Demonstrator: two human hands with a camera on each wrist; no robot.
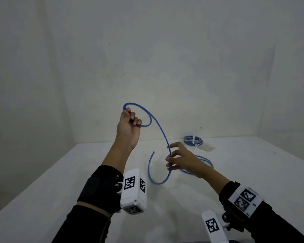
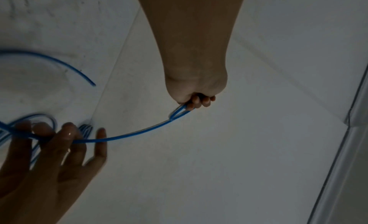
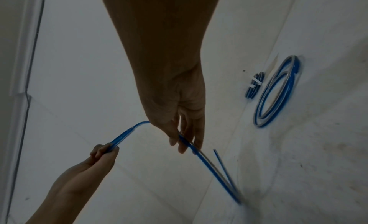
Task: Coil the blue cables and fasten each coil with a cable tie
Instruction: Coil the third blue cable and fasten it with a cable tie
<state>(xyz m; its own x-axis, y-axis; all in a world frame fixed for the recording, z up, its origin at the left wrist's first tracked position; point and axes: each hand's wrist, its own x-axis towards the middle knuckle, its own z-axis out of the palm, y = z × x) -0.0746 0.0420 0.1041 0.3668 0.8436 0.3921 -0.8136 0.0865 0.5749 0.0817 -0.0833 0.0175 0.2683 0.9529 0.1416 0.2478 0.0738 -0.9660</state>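
A person's left hand (image 1: 129,126), raised well above the white table (image 1: 60,181), clenched the first small loop of a blue cable (image 1: 161,135) in its fist, while the right hand (image 1: 180,159), lower and to the right of it, pinched the same cable between thumb and fingers with the remaining fingers spread. The step in hand appeared to be the winding of a second cable: only one turn sat in the left fist, and from there the cable swept down in an arc to the right hand, then curved on beneath it to the table, its free end (image 1: 153,152) lying just to the left of the right hand's fingertips. A further blue ring (image 3: 276,92) lay on the table behind the right hand; whether it belonged to the same cable could not be told. Farther beyond the right hand rested a finished coil (image 1: 193,140), already cinched with a white cable tie (image 1: 194,139).

The next move, by the look of it, called for the right hand to carry its stretch of cable up to the left fist and lay it in as another turn, the left hand opening only enough to take it without dropping the loop. The left forearm stood nearly upright with the wrist bent forward; the right forearm reached out low over the table.
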